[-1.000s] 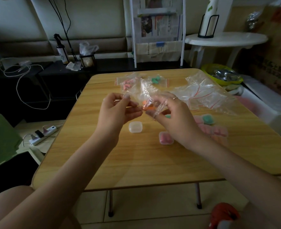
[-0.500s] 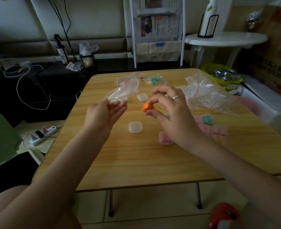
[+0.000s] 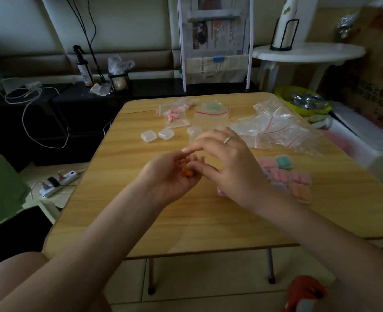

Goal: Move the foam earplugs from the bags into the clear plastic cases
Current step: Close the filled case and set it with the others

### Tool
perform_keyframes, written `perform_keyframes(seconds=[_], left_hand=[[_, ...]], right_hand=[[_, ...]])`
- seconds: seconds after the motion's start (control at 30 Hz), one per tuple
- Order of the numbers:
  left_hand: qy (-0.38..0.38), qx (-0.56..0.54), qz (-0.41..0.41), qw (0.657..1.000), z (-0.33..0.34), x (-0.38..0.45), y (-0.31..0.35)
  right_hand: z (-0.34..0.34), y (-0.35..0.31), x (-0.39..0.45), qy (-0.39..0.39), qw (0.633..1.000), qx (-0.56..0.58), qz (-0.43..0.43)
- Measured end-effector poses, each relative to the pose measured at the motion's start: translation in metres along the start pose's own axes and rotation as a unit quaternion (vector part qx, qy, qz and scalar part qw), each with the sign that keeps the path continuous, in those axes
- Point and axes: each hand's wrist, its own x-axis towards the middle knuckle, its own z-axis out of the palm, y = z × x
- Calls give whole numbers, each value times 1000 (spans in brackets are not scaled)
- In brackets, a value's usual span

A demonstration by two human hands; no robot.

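Table: the wooden folding table [image 3: 123, 212] holds everything, and both hands hang over its middle.
Empty bags: a heap of clear zip bags [image 3: 276, 129] lies at the far right, past the right hand.
Full bags: a bag of pink earplugs [image 3: 174, 115] and a bag of green earplugs [image 3: 212, 109] lie at the far side, well apart from the hands.
Filled cases: a bunch of cases with pink, green and orange plugs [image 3: 291, 176] sits just to the right of the right hand.
Empty cases: two clear plastic cases [image 3: 156, 135] lie shut, ahead and a bit to the left of the hands (the left hand is the nearer one).
Left hand: the left hand [image 3: 170, 176] is palm up and cupped, holding the plugs.
Right hand: the right hand [image 3: 226, 163] reaches over the left palm, its fingers touching or pinching the plugs; I cannot tell which.
Orange earplugs: the orange earplugs [image 3: 187, 172] sit in the left palm, right between both hands; which way they point is too small to tell.
Next move: I think a clear case must be fetched and opened, so the reach goes forward and left.
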Motion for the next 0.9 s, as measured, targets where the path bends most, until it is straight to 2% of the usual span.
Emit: perform_keyframes(seconds=[0.07,0.17,0.3,0.43,0.53,0.63,0.7,0.77,0.83,0.9], left_hand=[[37,0,14,999,-2,5,4],[46,-4,2,999,-9,6,12],[18,24,-52,998,-15,6,16],[3,52,-67,996,-13,5,15],[19,62,-52,997,-14,6,17],[52,149,12,987,-15,8,22],[75,239,79,965,-16,9,25],[85,337,133,928,-16,7,28],[100,459,175,865,-17,5,29],[110,568,200,791,-17,4,28]], right_hand=[[-1,-1,1,38,998,34,36],[-4,6,3,109,986,40,121],[-13,18,5,61,955,137,254],[-16,25,9,37,920,219,321],[-18,29,9,33,897,289,333],[-24,49,9,88,899,238,357],[-34,67,8,155,915,132,348],[-44,78,7,188,936,19,298],[-51,83,3,188,950,-72,237],[-52,86,0,167,954,-126,214]])
